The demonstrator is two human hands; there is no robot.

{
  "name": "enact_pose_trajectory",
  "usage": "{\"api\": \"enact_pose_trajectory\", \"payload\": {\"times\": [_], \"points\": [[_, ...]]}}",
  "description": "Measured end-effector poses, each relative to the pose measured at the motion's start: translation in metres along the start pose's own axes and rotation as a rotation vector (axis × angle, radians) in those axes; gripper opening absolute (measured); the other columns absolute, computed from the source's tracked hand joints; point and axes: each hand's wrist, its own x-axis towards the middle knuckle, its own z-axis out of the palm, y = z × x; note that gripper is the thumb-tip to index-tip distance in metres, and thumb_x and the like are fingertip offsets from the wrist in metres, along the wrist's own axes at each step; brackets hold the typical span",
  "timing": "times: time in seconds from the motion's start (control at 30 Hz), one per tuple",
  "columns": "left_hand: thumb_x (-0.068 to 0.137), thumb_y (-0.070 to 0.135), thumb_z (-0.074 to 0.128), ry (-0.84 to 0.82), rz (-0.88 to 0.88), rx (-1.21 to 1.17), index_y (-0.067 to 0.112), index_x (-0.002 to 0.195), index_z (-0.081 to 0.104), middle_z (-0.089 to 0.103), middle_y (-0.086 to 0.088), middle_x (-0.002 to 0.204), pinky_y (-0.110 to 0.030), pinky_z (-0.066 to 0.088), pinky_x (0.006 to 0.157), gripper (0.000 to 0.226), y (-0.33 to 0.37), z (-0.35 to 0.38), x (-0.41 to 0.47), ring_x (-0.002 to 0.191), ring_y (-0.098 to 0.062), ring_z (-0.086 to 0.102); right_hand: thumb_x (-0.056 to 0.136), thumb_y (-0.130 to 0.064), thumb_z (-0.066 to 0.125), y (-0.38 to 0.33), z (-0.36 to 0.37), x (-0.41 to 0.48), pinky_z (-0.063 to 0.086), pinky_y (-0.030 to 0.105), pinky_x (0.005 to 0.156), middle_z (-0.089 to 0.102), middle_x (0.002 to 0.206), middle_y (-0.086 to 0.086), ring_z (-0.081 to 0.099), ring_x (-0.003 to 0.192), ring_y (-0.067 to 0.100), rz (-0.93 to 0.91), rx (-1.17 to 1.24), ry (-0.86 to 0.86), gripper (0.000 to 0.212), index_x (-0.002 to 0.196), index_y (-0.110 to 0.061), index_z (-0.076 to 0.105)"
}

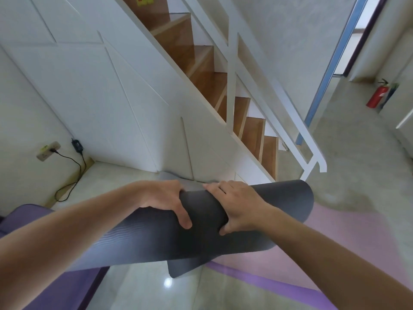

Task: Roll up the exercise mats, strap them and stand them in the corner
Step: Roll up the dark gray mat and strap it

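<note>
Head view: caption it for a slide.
The left hand and right hand grip the rolled grey mat near the staircase, pink mat beside.

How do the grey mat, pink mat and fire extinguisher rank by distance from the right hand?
1. Grey mat: gripped by the right hand.
2. Pink mat: lying just below, right side.
3. Fire extinguisher: standing far off, right.

No legible text; yellow sticker (144,0) on stair riser (156,16) unreadable.
</note>
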Motion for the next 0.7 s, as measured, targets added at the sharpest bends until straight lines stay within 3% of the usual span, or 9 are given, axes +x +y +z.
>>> {"api": "enact_pose_trajectory", "payload": {"times": [0.1, 0.2, 0.27, 0.37, 0.43, 0.5, 0.63, 0.7], "points": [[0.054, 0.057, 0.088, 0.038, 0.042, 0.183, 0.031, 0.117, 0.059, 0.067, 0.007, 0.111, -0.041, 0.055, 0.092, 0.074, 0.007, 0.003, -0.006, 0.098, -0.017, 0.065, 0.063, -0.064, 0.077, 0.01, -0.018, 0.01, 0.043, 0.031, 0.082, 0.059, 0.122, -0.007, 0.058, 0.105, 0.017, -0.013, 0.144, -0.069, 0.085, 0.133, -0.035, 0.039], [0.054, 0.073, 0.079, 0.293, 0.121, 0.774, 0.028, 0.134, 0.038, 0.056, 0.004, 0.12, -0.036, 0.05, 0.089, 0.1, 0.018, 0.02, -0.009, 0.101, -0.021, 0.058, 0.06, -0.062, 0.081, 0.022, -0.033, 0.017, 0.046, 0.034, 0.091, 0.062, 0.118, -0.012, 0.059, 0.104, 0.016, 0.05, 0.365, -0.278, 0.079, 0.127, -0.04, 0.045], [0.057, 0.069, 0.078, 0.445, 0.147, 0.868, 0.023, 0.131, 0.04, 0.057, 0.001, 0.115, -0.035, 0.051, 0.083, 0.095, 0.021, 0.025, -0.008, 0.096, -0.022, 0.059, 0.06, -0.059, 0.083, 0.023, -0.038, 0.02, 0.047, 0.039, 0.097, 0.06, 0.12, -0.012, 0.056, 0.105, 0.015, 0.08, 0.44, -0.317, 0.08, 0.129, -0.04, 0.044], [0.048, 0.066, 0.08, 0.411, 0.06, 0.673, 0.028, 0.111, 0.051, 0.062, 0.006, 0.097, -0.036, 0.055, 0.08, 0.079, 0.015, 0.009, -0.006, 0.086, -0.02, 0.061, 0.064, -0.063, 0.08, 0.014, -0.035, 0.014, 0.043, 0.038, 0.104, 0.049, 0.138, -0.011, 0.05, 0.117, 0.015, 0.063, 0.402, -0.203, 0.101, 0.145, -0.039, 0.026], [0.04, 0.061, 0.086, 0.265, -0.028, 0.374, 0.028, 0.102, 0.06, 0.066, 0.008, 0.092, -0.038, 0.056, 0.08, 0.075, 0.004, -0.004, -0.002, 0.085, -0.019, 0.064, 0.06, -0.073, 0.075, 0.003, -0.022, 0.008, 0.033, 0.042, 0.114, 0.034, 0.151, -0.004, 0.038, 0.132, 0.02, 0.019, 0.169, -0.087, 0.122, 0.152, -0.036, 0.004], [0.04, 0.047, 0.093, 0.092, -0.031, 0.084, 0.024, 0.102, 0.068, 0.073, 0.005, 0.095, -0.042, 0.06, 0.083, 0.071, -0.005, -0.01, 0.002, 0.087, -0.021, 0.07, 0.061, -0.074, 0.073, -0.006, -0.004, 0.005, 0.025, 0.045, 0.117, 0.028, 0.155, 0.002, 0.032, 0.138, 0.025, -0.01, 0.018, 0.011, 0.126, 0.153, -0.031, -0.003], [0.058, 0.035, 0.093, -0.031, -0.018, -0.107, 0.018, 0.11, 0.07, 0.075, -0.001, 0.101, -0.045, 0.06, 0.087, 0.059, -0.008, -0.01, -0.001, 0.091, -0.025, 0.073, 0.064, -0.071, 0.07, -0.003, -0.005, 0.015, 0.047, 0.039, 0.101, 0.052, 0.136, -0.002, 0.054, 0.116, 0.02, -0.043, 0.071, 0.014, 0.102, 0.146, -0.034, 0.022], [0.06, 0.051, 0.089, 0.038, 0.034, 0.124, 0.027, 0.124, 0.059, 0.068, 0.005, 0.113, -0.041, 0.056, 0.092, 0.075, -0.001, -0.005, -0.004, 0.099, -0.019, 0.067, 0.062, -0.07, 0.073, 0.005, -0.018, 0.022, 0.052, 0.036, 0.092, 0.059, 0.122, -0.009, 0.059, 0.103, 0.014, -0.039, 0.172, -0.049, 0.088, 0.135, -0.039, 0.035]]}}
